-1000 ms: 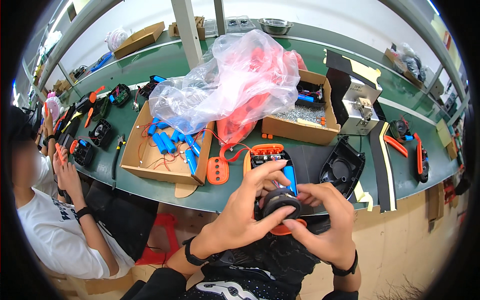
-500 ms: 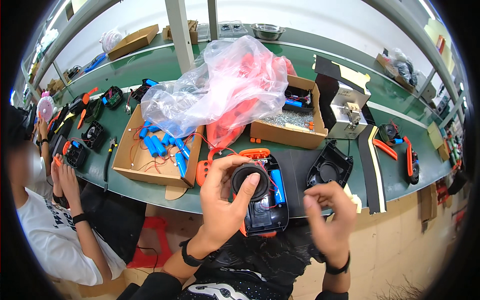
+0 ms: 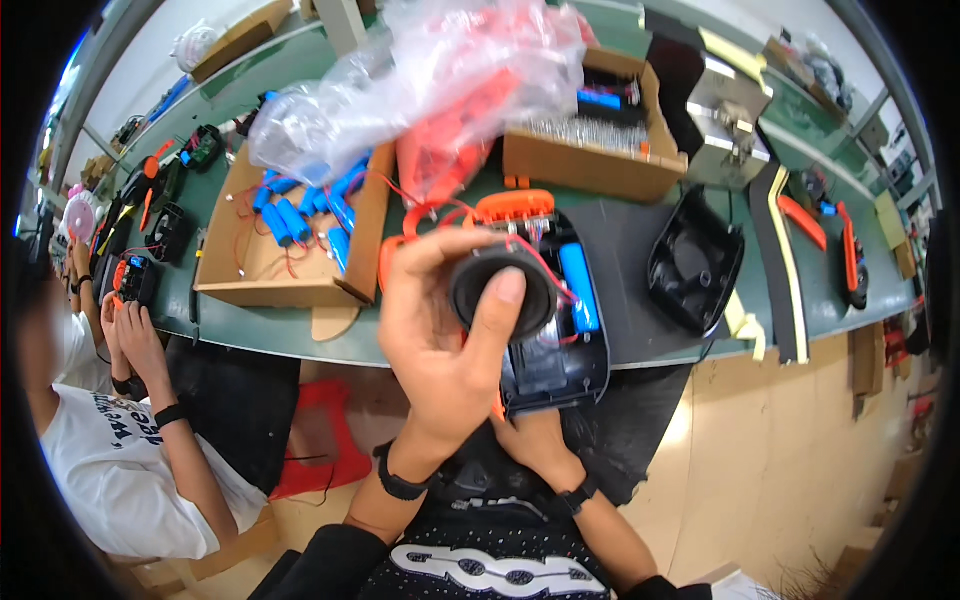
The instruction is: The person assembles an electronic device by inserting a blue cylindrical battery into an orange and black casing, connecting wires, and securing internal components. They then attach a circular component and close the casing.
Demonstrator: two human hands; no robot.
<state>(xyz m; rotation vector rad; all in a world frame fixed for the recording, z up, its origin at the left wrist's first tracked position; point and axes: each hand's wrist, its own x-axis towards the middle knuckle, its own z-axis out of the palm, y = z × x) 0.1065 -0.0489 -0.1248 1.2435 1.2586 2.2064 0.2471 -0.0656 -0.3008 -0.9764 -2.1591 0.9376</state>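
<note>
Between my left thumb and fingers is a round black speaker (image 3: 467, 291), gripped by my left hand (image 3: 435, 345) over a black plastic housing (image 3: 545, 385). Red wires (image 3: 540, 260) run from the speaker toward the housing. Inside that housing lies a blue cylindrical battery (image 3: 578, 288), with an orange plastic part (image 3: 513, 206) at its far end. My right hand (image 3: 538, 440) is at the housing's near edge, its fingers hidden beneath or behind it. A second black shell half (image 3: 694, 262) rests to the right on a dark mat (image 3: 625, 250).
A cardboard box (image 3: 290, 293) of blue wired batteries stands left, a box with small screws (image 3: 590, 172) farther back. Clear plastic bags (image 3: 430, 70) lean over both. A metal device (image 3: 728, 125) stands at right. A co-worker's hands (image 3: 135, 335) handle a similar part at left.
My right hand has moved left and down, from beside the black shell half to the housing's near edge. My left hand still holds the speaker. The whole view has shifted.
</note>
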